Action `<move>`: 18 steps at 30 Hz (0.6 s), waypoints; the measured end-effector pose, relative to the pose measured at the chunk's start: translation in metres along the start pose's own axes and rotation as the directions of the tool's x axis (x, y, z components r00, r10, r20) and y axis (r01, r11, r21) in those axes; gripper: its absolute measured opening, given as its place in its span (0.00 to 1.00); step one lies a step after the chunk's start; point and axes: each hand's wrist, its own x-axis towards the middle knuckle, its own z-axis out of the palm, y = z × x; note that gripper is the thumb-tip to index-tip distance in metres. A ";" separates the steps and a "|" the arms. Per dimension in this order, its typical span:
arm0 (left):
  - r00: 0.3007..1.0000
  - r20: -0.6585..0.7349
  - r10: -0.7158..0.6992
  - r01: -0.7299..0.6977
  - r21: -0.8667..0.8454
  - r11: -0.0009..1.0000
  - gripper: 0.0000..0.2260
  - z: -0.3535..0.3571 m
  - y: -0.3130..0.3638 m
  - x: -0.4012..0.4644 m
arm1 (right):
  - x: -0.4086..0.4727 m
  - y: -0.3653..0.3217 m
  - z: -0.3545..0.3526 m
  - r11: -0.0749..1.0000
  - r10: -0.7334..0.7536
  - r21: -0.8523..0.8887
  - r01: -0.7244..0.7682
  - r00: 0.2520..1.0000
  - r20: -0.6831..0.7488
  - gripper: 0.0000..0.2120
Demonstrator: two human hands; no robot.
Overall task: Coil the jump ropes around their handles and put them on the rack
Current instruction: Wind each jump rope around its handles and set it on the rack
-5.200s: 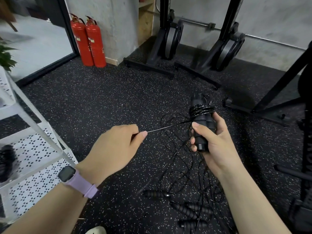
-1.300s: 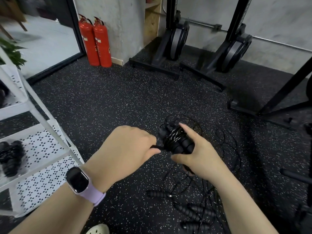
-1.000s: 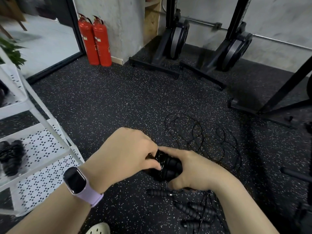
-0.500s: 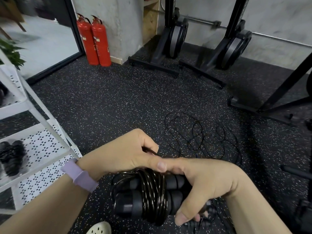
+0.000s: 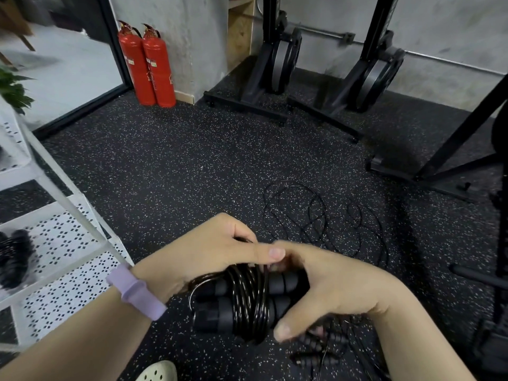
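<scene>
A black jump rope [image 5: 244, 301], coiled around its two handles laid side by side, sits low in the middle of the view. My right hand [image 5: 332, 287] grips the handles from the right, thumb underneath. My left hand [image 5: 217, 248] lies on top of the coil, its fingers curled and pinching the rope's end; the thumb points right. More loose black rope [image 5: 324, 215] lies in loops on the floor beyond my hands, and several handles [image 5: 316, 358] lie under my right wrist. The white perforated rack [image 5: 63, 243] stands at the left, with a coiled rope [image 5: 13, 257] on its shelf.
Two red fire extinguishers [image 5: 148, 64] stand by the concrete wall at the back. Black gym machines [image 5: 275, 70] line the far wall, and a black frame [image 5: 445, 171] stands at the right. A pale shoe [image 5: 159, 371] shows at the bottom edge. The floor is speckled black rubber.
The rope's free length has been wound onto the handles. Both hands brought the bundle down and closer to me, and turned it to lie sideways. In the last half second almost nothing moved.
</scene>
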 end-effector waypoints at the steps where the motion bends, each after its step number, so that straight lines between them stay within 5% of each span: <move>1: 0.998 -0.064 -0.026 0.027 0.002 1.000 0.26 -0.001 0.003 -0.001 | 0.009 -0.012 -0.011 0.997 0.015 0.079 -0.012 0.999 -0.041 0.34; 6: 0.891 -0.453 -0.023 -0.058 -0.164 0.985 0.29 -0.004 0.002 0.004 | 0.024 -0.008 -0.013 0.912 0.018 0.385 0.138 0.927 -0.375 0.30; 10: 0.664 -0.729 0.170 -0.137 0.106 0.985 0.24 0.009 0.000 0.012 | 0.043 -0.024 0.004 0.695 0.110 0.673 0.253 0.887 -0.448 0.25; 13: 0.511 -0.814 0.279 -0.166 0.224 0.960 0.24 0.017 0.001 0.017 | 0.049 -0.033 0.025 0.747 0.081 0.619 0.244 0.890 -0.448 0.26; 18: 0.496 -0.804 0.328 -0.253 0.228 0.940 0.24 0.019 0.001 0.018 | 0.062 -0.038 0.042 0.703 0.047 0.614 0.359 0.838 -0.544 0.31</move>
